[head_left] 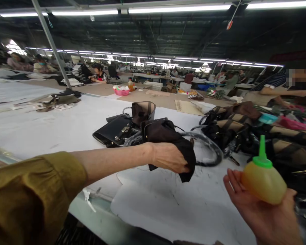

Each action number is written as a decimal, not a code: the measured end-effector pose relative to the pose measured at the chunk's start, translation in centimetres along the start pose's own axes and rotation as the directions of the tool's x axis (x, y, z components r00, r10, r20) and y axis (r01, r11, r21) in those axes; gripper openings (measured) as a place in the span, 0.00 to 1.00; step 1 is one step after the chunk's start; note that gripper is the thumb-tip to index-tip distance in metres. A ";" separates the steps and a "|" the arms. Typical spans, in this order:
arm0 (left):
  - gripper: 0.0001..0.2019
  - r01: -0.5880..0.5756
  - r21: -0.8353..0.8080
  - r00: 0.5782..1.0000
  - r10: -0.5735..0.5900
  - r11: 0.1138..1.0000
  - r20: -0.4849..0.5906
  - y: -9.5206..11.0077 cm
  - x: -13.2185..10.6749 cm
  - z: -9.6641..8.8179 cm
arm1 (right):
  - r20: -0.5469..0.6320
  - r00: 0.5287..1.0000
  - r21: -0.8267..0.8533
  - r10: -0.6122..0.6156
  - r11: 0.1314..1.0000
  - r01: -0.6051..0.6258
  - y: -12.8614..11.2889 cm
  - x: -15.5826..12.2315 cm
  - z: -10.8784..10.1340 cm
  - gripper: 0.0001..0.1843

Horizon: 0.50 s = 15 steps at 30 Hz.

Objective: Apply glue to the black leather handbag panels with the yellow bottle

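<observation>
My left hand (169, 157) is closed around a dark brown bag piece (165, 134), lifted just above the white table (66, 126). My right hand (265, 211), at the lower right, cradles a yellow squeeze bottle (264, 182) with a green nozzle, its fingers curled round the base. A black handbag (114, 131) lies flat behind the brown piece, with a small brown open bag (142, 111) standing beside it. Plastic-wrapped handles (209, 149) loop between my hands.
A heap of brown and black bags (244, 126) fills the right side of the table. A metal post (51, 42) rises at the left. A pink basket (121, 91) sits farther back. Other people work at distant tables, one seated at the right (277, 88).
</observation>
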State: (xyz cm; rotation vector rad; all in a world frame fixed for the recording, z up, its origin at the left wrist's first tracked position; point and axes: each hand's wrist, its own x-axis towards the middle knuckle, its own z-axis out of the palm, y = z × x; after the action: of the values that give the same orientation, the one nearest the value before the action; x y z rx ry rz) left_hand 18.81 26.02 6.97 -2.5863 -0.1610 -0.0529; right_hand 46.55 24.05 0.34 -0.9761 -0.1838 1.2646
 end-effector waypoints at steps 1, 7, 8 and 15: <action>0.17 -0.053 -0.026 0.998 0.052 0.998 -0.038 0.6 0.2 0.7 | -0.004 1.000 -0.014 -0.021 1.000 0.021 -0.3 0.0 -0.2 0.40; 0.21 -0.250 -0.017 0.959 0.245 0.968 -0.146 7.1 -2.8 2.6 | -0.062 0.997 0.103 0.038 0.994 -0.032 -1.2 -0.7 1.2 0.38; 0.20 -0.244 -0.027 0.963 0.239 0.969 -0.126 8.1 -3.5 2.8 | -0.078 0.992 0.154 0.100 0.984 -0.087 -1.3 -1.0 2.0 0.39; 0.08 0.614 0.018 0.765 -0.601 0.789 0.230 10.2 -5.3 3.7 | 0.241 0.966 0.046 0.092 0.993 -0.106 -0.3 -3.4 11.4 0.33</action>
State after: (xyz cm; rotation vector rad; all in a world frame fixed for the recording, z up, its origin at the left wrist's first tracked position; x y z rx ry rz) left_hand 14.83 18.80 -1.79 -2.4770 -1.1009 -0.0005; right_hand 38.63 26.97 8.79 -0.7890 -0.2862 1.4712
